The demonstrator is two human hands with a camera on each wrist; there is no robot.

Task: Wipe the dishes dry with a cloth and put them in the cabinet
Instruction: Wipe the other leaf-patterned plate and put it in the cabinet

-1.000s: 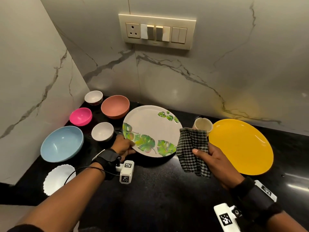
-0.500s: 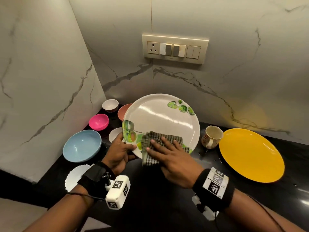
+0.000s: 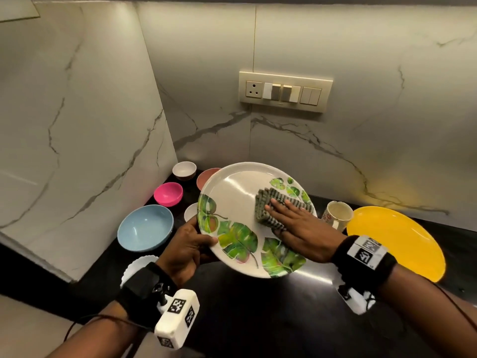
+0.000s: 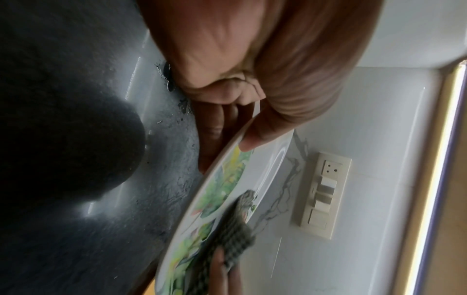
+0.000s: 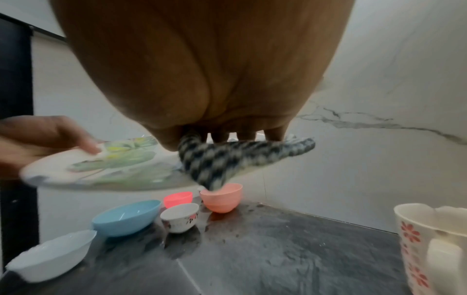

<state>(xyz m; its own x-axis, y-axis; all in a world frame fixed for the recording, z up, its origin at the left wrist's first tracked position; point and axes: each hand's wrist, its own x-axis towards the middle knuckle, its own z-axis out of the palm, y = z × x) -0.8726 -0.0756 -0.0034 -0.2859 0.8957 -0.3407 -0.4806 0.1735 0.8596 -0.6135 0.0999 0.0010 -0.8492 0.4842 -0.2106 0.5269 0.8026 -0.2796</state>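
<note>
Plate: a leaf-patterned plate (image 3: 232, 192) is held lifted off the black counter (image 3: 258, 319) and tilted, so that its face is turned up and toward the person.
Left hand: the left hand (image 3: 185, 251) is closed on the near-left rim, with the thumb laid on the face and the fingers curled underneath.
Right hand: the right hand (image 3: 304, 233) is laid flat with straight fingers; a checked cloth (image 3: 260, 208) is pressed by it against the far-right part of the face, and nothing is gripped.
Key relation: the cloth is set across the plate from the holding hand; the bare face and the large leaves lie to the left of the cloth and nearer the body, between the two hands.
Nearer hand: the wiping is best served by the right hand; the left is taken up with support.
Next stroke (judged): the cloth would be drawn leftward and toward the body, up to the left thumb, and the push would have to be met by the left grip lest the plate be tipped.
Underside: hidden; its state cannot be told.
Waiting dishes: a mug (image 3: 338, 215) and a yellow plate (image 3: 395, 241) are seen at the right, and bowls at the left.
Cabinet: not seen.
</note>
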